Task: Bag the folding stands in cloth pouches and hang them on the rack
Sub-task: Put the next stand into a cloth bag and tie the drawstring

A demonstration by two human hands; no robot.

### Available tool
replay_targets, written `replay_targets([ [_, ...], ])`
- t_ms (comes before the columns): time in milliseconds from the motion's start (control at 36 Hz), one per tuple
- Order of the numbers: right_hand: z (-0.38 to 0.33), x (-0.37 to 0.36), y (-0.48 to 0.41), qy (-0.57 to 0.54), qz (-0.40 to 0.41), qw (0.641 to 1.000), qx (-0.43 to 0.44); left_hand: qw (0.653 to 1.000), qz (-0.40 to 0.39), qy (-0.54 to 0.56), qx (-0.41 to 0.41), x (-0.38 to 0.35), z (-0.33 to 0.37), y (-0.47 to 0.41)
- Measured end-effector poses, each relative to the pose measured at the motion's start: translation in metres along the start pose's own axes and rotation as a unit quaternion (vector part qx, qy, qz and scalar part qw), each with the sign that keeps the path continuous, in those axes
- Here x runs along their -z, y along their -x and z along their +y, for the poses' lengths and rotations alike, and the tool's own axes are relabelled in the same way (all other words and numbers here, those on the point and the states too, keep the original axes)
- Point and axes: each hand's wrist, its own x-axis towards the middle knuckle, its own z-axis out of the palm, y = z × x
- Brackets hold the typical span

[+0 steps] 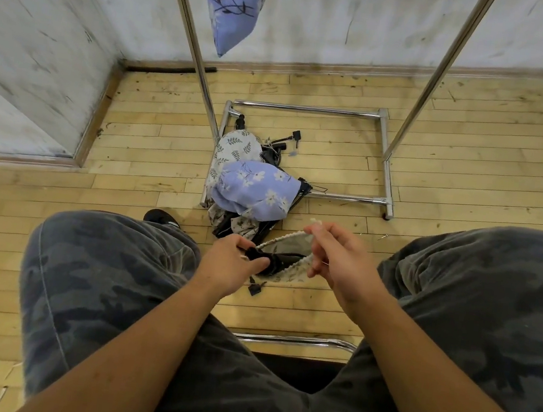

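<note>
Between the knees, a black folding stand [281,261], gripped by the left hand [231,261], is held partway inside a cream cloth pouch [287,274] whose rim is pinched open by the right hand [342,260]; bagging is judged under way, with full seating and drawstring closure required next.

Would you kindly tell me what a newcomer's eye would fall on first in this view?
First, the centre: the left hand grips a black stand that sits partly inside a cream pouch, whose rim the right hand pinches open. Next, a blue pouch hangs between the poles of the rack at the top. A heap of pouches and stands lies on the floor by the rack's base.
</note>
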Motion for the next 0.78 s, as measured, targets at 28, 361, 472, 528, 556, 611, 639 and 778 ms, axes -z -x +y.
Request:
replay_targets([
  [28, -0.001, -0.003, 0.002, 0.005, -0.011, 1.000, -0.003, 1.000, 0.003, -0.006, -0.002, -0.001, 0.001, 0.001],
  [361, -0.023, -0.041, 0.032, 0.159, -0.116, 0.980, -0.009, 0.998, 0.019, -0.058, -0.020, -0.006, 0.013, 0.006],
  [472, -0.029, -0.060, 0.047, 0.179, -0.155, 0.972, 0.006, 0.978, 0.003, -0.201, -0.065, -0.004, 0.009, 0.004],
  [528, -0.030, -0.069, 0.054, 0.187, -0.169, 0.968, 0.014, 0.975, -0.002, -0.213, -0.067, -0.001, 0.009, 0.004],
  [556, -0.029, -0.071, 0.056, 0.183, -0.176, 0.967, 0.013, 0.977, 0.002, -0.206, -0.061, 0.000, 0.008, 0.004],
  [611, -0.026, -0.070, 0.056, 0.168, -0.189, 0.967, 0.011, 0.976, 0.009, -0.208, -0.057, 0.002, 0.006, 0.005],
  [639, -0.026, -0.068, 0.055, 0.159, -0.190, 0.969, 0.013, 0.978, 0.009, -0.202, -0.059, 0.002, 0.004, 0.004],
  [778, -0.021, -0.044, 0.044, 0.098, -0.103, 0.990, -0.007, 0.999, 0.030, -0.006, -0.030, -0.002, 0.009, 0.006],
])
